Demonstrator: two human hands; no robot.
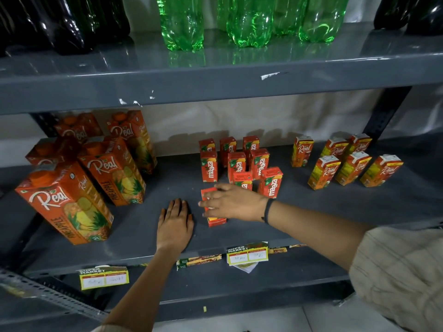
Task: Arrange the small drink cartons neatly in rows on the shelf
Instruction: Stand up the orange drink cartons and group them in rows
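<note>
Several small red Maaza cartons stand in rows at the middle of the grey shelf. One more Maaza carton stands in front of them, at the left end of the front row. My right hand is wrapped around its top. The fingers cover most of its face. My left hand lies flat, palm down, on the shelf just left of that carton, with nothing in it. A dark band circles my right wrist.
Large Real pineapple cartons stand on the left of the shelf. Small Real cartons stand in two rows on the right. Green bottles and dark bottles fill the shelf above. Price labels hang on the shelf's front edge.
</note>
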